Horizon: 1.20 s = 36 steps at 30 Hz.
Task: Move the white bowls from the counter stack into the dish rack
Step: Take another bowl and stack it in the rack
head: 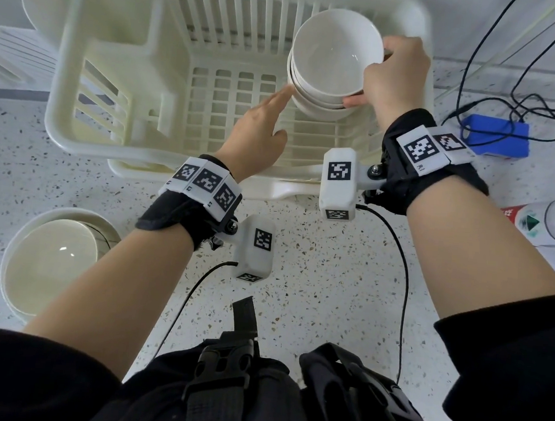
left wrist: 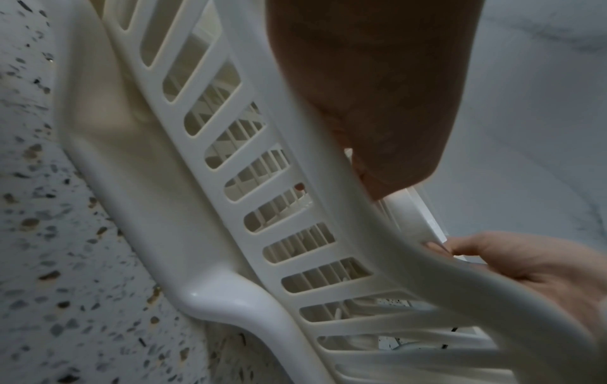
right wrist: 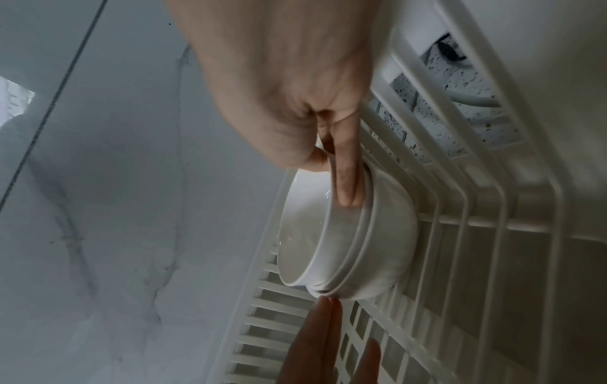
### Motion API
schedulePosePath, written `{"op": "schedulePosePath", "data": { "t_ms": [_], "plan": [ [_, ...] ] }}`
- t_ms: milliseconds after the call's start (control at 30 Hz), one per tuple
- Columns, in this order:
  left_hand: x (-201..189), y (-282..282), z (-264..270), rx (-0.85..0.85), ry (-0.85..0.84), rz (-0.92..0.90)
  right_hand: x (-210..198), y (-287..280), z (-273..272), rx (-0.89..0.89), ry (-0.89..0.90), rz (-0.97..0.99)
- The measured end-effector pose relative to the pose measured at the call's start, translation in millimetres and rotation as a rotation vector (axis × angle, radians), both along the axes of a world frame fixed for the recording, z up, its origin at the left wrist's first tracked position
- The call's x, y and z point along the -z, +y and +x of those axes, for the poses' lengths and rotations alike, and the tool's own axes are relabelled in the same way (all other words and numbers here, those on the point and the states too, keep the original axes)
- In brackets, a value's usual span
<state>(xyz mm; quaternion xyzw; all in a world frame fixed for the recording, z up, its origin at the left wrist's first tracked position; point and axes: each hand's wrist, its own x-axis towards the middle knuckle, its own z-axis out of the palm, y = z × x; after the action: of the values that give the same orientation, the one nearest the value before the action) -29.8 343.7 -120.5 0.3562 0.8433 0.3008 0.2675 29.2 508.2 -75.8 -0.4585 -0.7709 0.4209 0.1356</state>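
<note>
Head view: we see a cream plastic dish rack point(head: 81, 72) on a speckled counter point(head: 314, 279), its slatted floor and side walls in plain sight. Inside, toward the right half, we count a nest of white bowls point(head: 321, 94) tilted on their sides, open mouths facing toward us and up. The top bowl point(head: 337, 49) sits slightly out of the nest.

Right hand point(head: 396, 73): clamped on the rim of the top bowl, thumb inside the mouth, fingers down the outer wall. The right wrist view confirms this: one finger point(right wrist: 348, 179) lies along the outside of the bowl, the thumb hooks over the rim. In that view the lowest bowl leans on the rack's upright ribs.

Left hand point(head: 259, 132): fingers straight and together, reaching into the rack, fingertips touching the left edge of the nest. It grips nothing. In the right wrist view those fingertips point(right wrist: 328, 309) meet the lower rim of the nest. The left wrist view is mostly filled by the near wall of the rack point(left wrist: 249, 181); both hands show there only in part.

On the counter to the near left, we note the remaining stack of bowls point(head: 50, 259), upright, partly hidden behind the left forearm, well apart from the rack.

Right of the rack: a blue box point(head: 494, 137) with black cables point(head: 526, 107) looped over it, and a white bottle point(head: 554, 222) at the frame edge
</note>
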Motion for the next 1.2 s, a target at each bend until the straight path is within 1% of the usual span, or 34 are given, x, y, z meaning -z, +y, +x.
{"op": "schedulePosePath", "data": {
  "t_ms": [233,400,533,633,767,867,1067,1200],
  "plan": [
    [-8.3,-4.3,5.3,-0.007,0.011,0.015,1.1,-0.3,3.0,0.038,0.046,-0.062],
    [-25.1,-20.3,16.6,-0.053,0.057,0.04,-3.2,-11.1,16.6,0.016,0.063,-0.016],
    [-43.6,-40.8,32.3,-0.113,0.097,0.102,-9.3,-36.6,35.0,0.043,0.12,0.095],
    [-56.8,-60.7,49.1,-0.155,0.111,0.161,-9.1,-54.1,51.9,0.06,0.162,0.094],
    [-67.6,-92.8,71.4,-0.209,0.102,0.229,-25.1,-98.6,78.7,-0.023,0.286,0.022],
    [-71.1,-121.7,84.0,-0.247,0.116,0.247,-35.0,-137.1,89.4,-0.128,0.341,-0.034],
    [-75.0,-194.0,90.6,-0.379,0.105,0.247,-37.5,-222.8,84.9,-0.352,0.359,-0.057],
    [-69.7,-253.3,84.2,-0.467,0.137,0.152,-27.8,-284.2,73.8,-0.445,0.313,-0.053]
  ]
}}
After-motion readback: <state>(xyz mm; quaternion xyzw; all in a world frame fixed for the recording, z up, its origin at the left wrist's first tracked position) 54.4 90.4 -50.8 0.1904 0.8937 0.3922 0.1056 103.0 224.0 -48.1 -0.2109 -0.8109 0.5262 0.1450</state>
